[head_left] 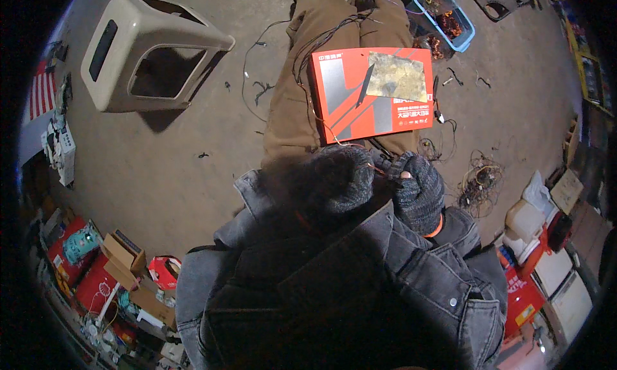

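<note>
My left hand (352, 174), in a dark grey knit glove, is closed close to my body on a thin wire (378, 170). The wire's reddish end spans the small gap to my right hand (418, 189). That hand wears a matching glove, its bare thumb tip showing, and its fingers are curled in a pinch on the wire. A flat red box (347, 122) lies across my legs just beyond both hands. On the box rest a worn yellowish plate (398, 75) and a dark narrow strip (366, 86). Black cables (305, 61) drape over my left leg beside the box.
A beige plastic stool (122, 55) lies tipped at the far left. A blue basket (468, 39) holding copper-coloured scraps stands at the far right. Tangled wires (481, 182) lie on the floor to my right. Boxes and clutter, including an open cardboard box (125, 254), line both sides.
</note>
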A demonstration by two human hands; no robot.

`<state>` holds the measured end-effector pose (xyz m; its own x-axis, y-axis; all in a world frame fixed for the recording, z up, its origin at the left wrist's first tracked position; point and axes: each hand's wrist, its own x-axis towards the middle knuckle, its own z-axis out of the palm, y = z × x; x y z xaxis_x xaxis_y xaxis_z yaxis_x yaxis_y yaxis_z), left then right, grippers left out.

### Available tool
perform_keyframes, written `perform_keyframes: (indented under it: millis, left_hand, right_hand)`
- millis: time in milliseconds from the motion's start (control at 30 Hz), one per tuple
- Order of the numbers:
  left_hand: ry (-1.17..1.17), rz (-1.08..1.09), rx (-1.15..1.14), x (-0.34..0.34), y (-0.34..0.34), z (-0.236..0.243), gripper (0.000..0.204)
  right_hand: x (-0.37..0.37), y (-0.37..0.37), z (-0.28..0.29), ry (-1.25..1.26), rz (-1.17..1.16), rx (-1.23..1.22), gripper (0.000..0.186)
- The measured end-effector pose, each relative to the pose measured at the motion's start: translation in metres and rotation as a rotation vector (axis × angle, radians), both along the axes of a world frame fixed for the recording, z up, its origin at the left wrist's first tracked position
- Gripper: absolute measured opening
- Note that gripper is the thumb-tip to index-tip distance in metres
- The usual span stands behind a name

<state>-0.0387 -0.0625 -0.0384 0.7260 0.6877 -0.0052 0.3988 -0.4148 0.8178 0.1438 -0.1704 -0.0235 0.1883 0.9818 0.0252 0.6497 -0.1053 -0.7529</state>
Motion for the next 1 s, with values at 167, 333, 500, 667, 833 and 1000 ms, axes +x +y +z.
perform_keyframes:
  millis: [167, 333, 500, 667, 833, 1000]
  left_hand:
    - [0.070, -0.015, -0.003, 0.001, 0.000, 0.001, 0.028]
    - [0.132, -0.029, 0.001, 0.001, 0.001, 0.001, 0.028]
    - [0.184, -0.084, 0.004, 0.008, 0.009, 0.011, 0.027]
    - [0.247, -0.175, -0.026, 0.006, 0.009, 0.018, 0.026]
    - [0.265, -0.164, 0.082, 0.000, 0.000, -0.014, 0.023]
    - [0.269, -0.074, 0.049, 0.001, -0.009, -0.022, 0.021]
  right_hand:
    - [0.005, -0.019, -0.012, -0.129, -0.087, -0.064, 0.013]
    - [0.012, -0.011, 0.002, 0.213, -0.313, -0.289, 0.015]
    - [0.022, 0.022, 0.024, -0.072, -0.048, 0.287, 0.019]
    - [0.018, 0.035, 0.032, -0.156, 0.346, 0.116, 0.042]
    - [0.012, 0.042, 0.032, -0.076, 0.411, -0.100, 0.040]
    - [0.002, 0.035, 0.038, 0.268, 0.252, -0.199, 0.025]
